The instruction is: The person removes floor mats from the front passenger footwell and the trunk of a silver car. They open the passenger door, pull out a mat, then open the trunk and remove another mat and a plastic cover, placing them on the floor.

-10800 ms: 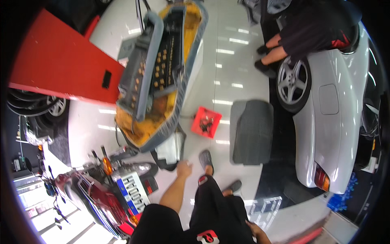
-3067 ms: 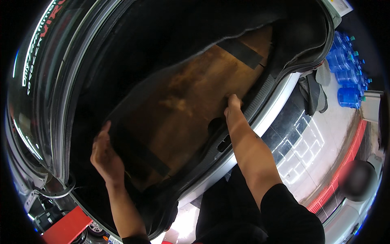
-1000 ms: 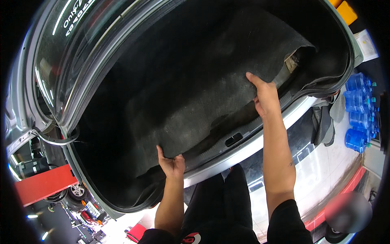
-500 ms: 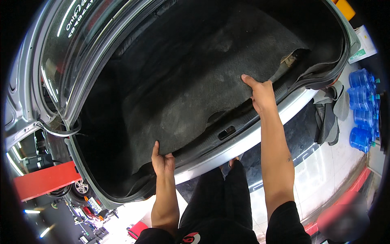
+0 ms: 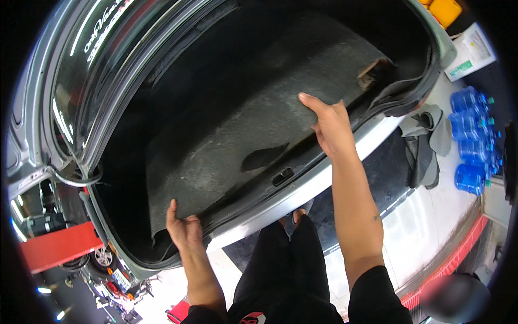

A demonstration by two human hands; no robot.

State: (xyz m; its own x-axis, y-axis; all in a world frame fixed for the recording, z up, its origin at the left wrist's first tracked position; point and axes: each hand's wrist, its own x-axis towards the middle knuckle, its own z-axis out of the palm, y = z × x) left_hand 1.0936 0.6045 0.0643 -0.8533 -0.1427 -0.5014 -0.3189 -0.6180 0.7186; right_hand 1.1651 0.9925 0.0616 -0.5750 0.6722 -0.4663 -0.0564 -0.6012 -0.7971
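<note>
A dark grey carpeted boot mat (image 5: 226, 146) lies across the floor of an open car boot, its near edge running along the sill. My left hand (image 5: 186, 229) is closed on the near left part of this edge, thumb on top and fingers mostly hidden beneath. Farther right, my right hand (image 5: 332, 124) grips the same edge, its thumb stretched over the carpet. Between the hands, the mat's edge has a dark curved notch. Just in front of it, a latch opening (image 5: 282, 176) shows in the black sill trim. A tan patch (image 5: 373, 74) shows at the mat's right end.
The silver bumper (image 5: 294, 201) runs between me and the boot. At left are the raised tailgate's glass (image 5: 81, 70) and a red beam (image 5: 59, 248). Grey carpet pieces (image 5: 423, 154) and blue water jugs (image 5: 469, 178) stand at right, near a white box (image 5: 472, 51).
My left hand has moved left and nearer with the mat's edge. The notch in the mat shows more fully. My right hand keeps its hold, while the whole view has shifted slightly.
</note>
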